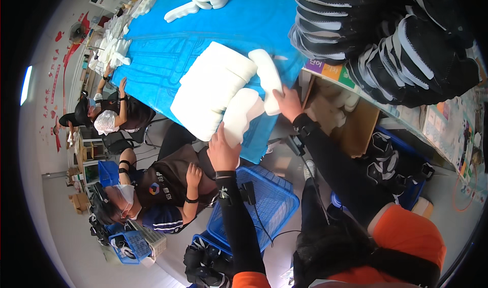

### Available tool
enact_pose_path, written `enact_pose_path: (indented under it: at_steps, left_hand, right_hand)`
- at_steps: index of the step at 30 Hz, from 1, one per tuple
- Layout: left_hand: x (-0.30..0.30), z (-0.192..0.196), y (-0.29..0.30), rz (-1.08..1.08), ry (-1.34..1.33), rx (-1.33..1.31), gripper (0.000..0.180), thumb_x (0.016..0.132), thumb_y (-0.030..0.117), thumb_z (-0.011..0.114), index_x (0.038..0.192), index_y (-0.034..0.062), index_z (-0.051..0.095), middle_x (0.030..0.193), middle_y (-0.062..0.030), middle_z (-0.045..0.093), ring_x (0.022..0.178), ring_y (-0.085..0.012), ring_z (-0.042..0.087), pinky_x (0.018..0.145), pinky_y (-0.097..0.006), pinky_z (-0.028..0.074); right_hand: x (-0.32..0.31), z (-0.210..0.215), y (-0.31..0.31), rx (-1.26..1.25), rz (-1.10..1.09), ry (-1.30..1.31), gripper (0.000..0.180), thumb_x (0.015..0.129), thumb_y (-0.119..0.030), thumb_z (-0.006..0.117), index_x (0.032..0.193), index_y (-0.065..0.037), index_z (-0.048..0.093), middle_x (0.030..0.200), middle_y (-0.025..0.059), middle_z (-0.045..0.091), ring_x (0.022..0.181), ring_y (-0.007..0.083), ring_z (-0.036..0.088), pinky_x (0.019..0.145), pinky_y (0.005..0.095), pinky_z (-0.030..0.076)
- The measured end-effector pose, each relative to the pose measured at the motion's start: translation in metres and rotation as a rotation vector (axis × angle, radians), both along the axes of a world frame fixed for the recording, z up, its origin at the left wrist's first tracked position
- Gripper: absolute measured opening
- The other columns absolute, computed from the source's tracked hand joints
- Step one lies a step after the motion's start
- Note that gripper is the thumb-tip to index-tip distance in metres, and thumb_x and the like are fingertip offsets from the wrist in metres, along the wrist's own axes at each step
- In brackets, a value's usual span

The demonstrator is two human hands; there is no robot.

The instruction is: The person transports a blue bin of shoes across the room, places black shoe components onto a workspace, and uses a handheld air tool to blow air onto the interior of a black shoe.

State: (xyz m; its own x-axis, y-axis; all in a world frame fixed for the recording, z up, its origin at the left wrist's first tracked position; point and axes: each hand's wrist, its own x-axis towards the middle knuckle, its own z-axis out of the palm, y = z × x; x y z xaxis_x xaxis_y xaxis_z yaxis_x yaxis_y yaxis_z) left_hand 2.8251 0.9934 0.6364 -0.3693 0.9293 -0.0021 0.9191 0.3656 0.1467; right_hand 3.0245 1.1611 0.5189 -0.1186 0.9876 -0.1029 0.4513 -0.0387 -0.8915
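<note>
Head view is showing a blue table (pixel 168 49) stretching away, with stacked white foam pads (pixel 213 87) lying at its near edge. Both hands are gripping pieces there: the left hand (pixel 222 153) is pinching a white foam piece (pixel 239 116) from below, the right hand (pixel 288 102) is clasping a long foam strip (pixel 268 80) running away from the person. A blue basket (pixel 272 199) below is looking empty; dark shoe uppers (pixel 386 34) are piling up to the right.

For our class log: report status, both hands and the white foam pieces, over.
Left hand grips a white foam piece. Right hand grips another foam piece. Foam stack beside them on blue table. Nothing blocking.
</note>
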Motion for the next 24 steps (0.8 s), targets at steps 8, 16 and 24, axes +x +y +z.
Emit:
enact_pose_path:
  at_steps: [8,16,24]
  left_hand:
    - [0.041,0.010,0.007,0.074,0.280,0.268,0.100,0.076,0.018,0.080,0.160,0.0095,0.027,0.148,-0.0195,0.046,0.141,-0.0372,0.040,0.118,-0.061,0.024]
    - [0.243,-0.226,-0.038,0.804,-1.520,-0.306,0.079,0.090,0.038,0.078,0.150,0.0079,0.037,0.139,-0.0167,0.054,0.121,-0.0311,0.059,0.091,-0.051,0.054]
    - [0.376,-0.402,0.080,0.868,-2.034,-0.194,0.041,0.089,0.022,0.072,0.124,0.0058,0.057,0.124,-0.0122,0.060,0.115,-0.0380,0.060,0.093,-0.059,0.055]
  right_hand:
    - [0.039,-0.016,0.004,0.307,-0.040,-0.017,0.049,0.096,-0.036,0.067,0.126,0.003,0.061,0.114,0.0210,0.063,0.109,0.0352,0.058,0.091,0.0434,0.049]
    - [0.261,-0.129,-0.174,-1.345,-0.717,0.982,0.044,0.097,-0.038,0.062,0.117,0.001,0.059,0.111,0.0176,0.068,0.094,0.0279,0.071,0.082,0.0414,0.061]
    - [0.342,-0.239,-0.140,-0.713,-1.190,1.234,0.030,0.098,-0.019,0.065,0.126,-0.009,0.058,0.117,0.0084,0.068,0.102,0.0259,0.067,0.088,0.0429,0.058]
